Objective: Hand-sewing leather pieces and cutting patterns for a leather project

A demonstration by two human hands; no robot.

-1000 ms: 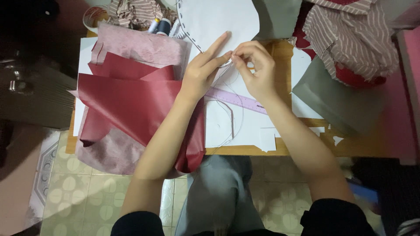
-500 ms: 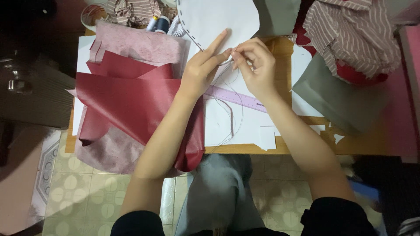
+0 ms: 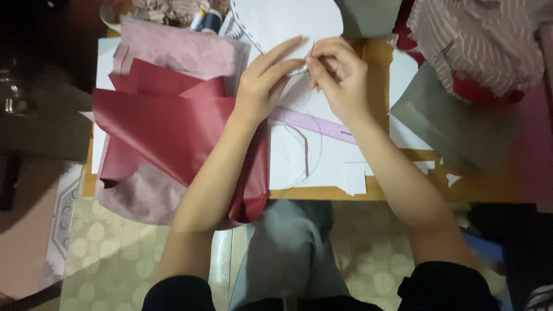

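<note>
Landmark: lilac ruler (image 3: 314, 124), lying slantwise on white paper (image 3: 322, 161) on the wooden table (image 3: 374, 190). Far left of the ruler: dark red fabric (image 3: 167, 126), folded and creased, its lower edge hanging over the table's front edge; beneath it a pale pink fabric (image 3: 178, 52) shows above and below. Up and left of the ruler, at the table's far edge: two thread spools (image 3: 206, 21), one pale, one dark blue. Left hand (image 3: 262, 86) sits just above the ruler's left end, forearm crossing the red fabric; index and middle fingers extended toward the right, thumb tucked under, tips pinched to a point against the right hand. What it grips is too fine to resolve; appears to be a thread end. Thread (image 3: 305, 147) loops down from the hands across the ruler onto the white paper below it. Right hand (image 3: 340, 80) sits directly above the ruler's middle, fingers curled close, thumb and index pinched on a thin needle (image 3: 311, 50) that points upward; fingertips of both hands touching. Behind the hands, above the ruler: a curved white pattern sheet (image 3: 288, 20) with a dashed edge. Right of the ruler: grey-green fabric (image 3: 443, 121), flat, and farther up right a striped pink-and-white cloth (image 3: 478, 40) bunched over something red.
</note>
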